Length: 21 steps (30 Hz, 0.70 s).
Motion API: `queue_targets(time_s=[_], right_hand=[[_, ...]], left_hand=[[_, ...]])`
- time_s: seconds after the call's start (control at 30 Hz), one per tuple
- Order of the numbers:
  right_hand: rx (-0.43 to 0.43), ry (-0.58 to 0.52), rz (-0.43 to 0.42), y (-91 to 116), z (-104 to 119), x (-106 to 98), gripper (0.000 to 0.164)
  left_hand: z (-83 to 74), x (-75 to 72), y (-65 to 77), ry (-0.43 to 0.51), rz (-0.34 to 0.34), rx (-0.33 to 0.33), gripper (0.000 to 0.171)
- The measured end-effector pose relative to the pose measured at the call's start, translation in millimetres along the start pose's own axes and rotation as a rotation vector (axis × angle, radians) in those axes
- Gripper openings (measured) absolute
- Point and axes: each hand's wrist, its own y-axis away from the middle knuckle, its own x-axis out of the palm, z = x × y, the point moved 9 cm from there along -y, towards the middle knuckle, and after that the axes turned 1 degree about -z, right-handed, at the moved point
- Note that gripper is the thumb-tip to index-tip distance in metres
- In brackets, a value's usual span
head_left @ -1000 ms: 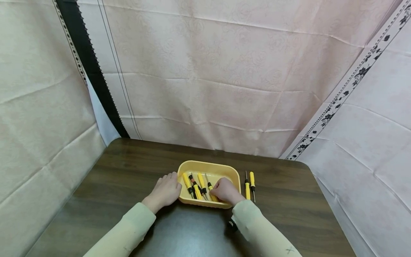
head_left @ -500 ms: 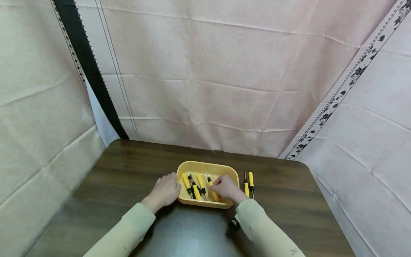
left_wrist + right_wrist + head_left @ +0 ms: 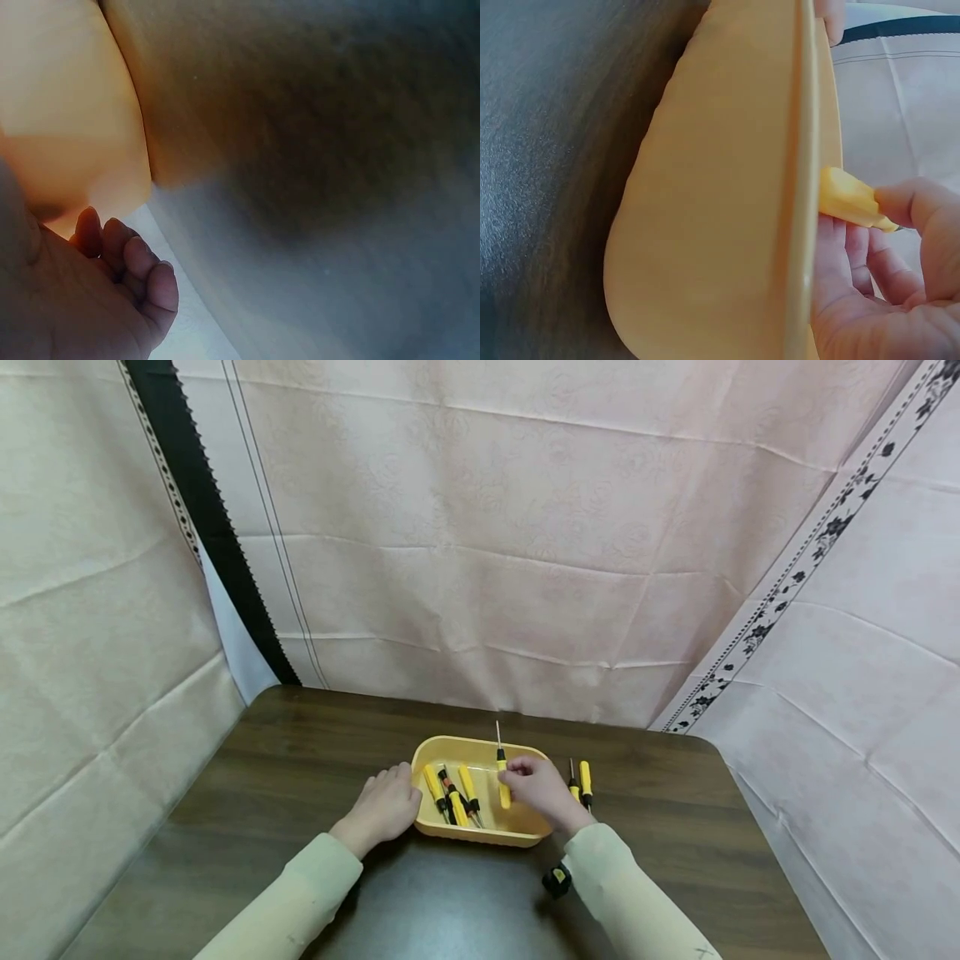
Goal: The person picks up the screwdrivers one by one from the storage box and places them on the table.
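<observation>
My right hand [image 3: 542,789] pinches a screwdriver [image 3: 503,787] by its yellow handle over the right part of a yellow plastic tray [image 3: 480,837]. Its thin metal shaft points up and away, rising past the far rim. In the right wrist view, thumb and fingers grip the yellow handle end [image 3: 847,196] just beyond the tray's rim. My left hand [image 3: 384,802] holds the tray's left end, fingers curled at the rim; the left wrist view shows those fingers [image 3: 161,285] bent beside the tray wall. Several yellow-and-black screwdrivers [image 3: 470,789] lie in the tray's left half.
Two more screwdrivers [image 3: 586,781] lie on the dark wooden table [image 3: 337,727] right of the tray, partly behind my right hand. A small black device [image 3: 557,881] sits under my right wrist. Pale cloth [image 3: 480,543] hangs behind the table and at both sides.
My right hand has lifted the screwdriver from the tray bottom and swung its shaft upright, shifting slightly up and right. The left hand and tray stay put.
</observation>
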Motion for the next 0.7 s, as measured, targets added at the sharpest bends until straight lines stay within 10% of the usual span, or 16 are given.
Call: queue_targets(time_s=[0.7], right_hand=[[0.054,-0.119,-0.079,0.8,-8.2,-38.1,0.02]], left_hand=[[-0.8,-0.5,1.5,0.024,0.007,-0.011,0.026]])
